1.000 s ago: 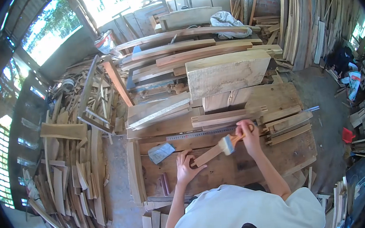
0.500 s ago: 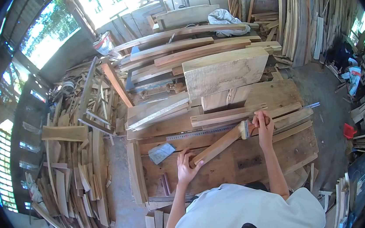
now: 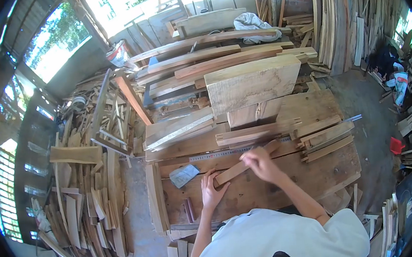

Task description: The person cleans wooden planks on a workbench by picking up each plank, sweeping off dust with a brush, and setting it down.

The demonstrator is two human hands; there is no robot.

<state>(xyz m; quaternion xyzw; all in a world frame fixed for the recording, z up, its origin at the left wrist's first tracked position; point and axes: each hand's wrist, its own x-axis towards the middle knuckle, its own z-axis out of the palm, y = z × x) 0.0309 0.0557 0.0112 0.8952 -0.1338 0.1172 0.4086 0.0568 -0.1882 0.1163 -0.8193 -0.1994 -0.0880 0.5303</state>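
Note:
My left hand point(image 3: 213, 190) grips the near left end of a short wooden bar point(image 3: 233, 172), thumb on the front side and fingers behind. The bar lies slanting on the wooden workbench point(image 3: 247, 199), its far end up to the right. Over the bar's middle is my right hand point(image 3: 261, 164), its fingers closed round a brush that the hand now almost wholly hides. Behind the bar lies a steel ruler point(image 3: 213, 155). A grey-blue rectangular block point(image 3: 183, 175) sits left of my left hand, and two thin dark reddish strips point(image 3: 189, 210) lie nearer me.
A thick pale board point(image 3: 254, 84) stands on edge on a wooden block point(image 3: 254, 113) behind the work. Wooden strips point(image 3: 326, 139) lie at the bench's right side. Scrap wood point(image 3: 94, 203) is heaped on the left floor, and tall planks point(image 3: 340, 26) lean at the back right.
My right hand has swept left and down from the bar's far end to over its middle, carrying the brush. My left hand stays on the near end.

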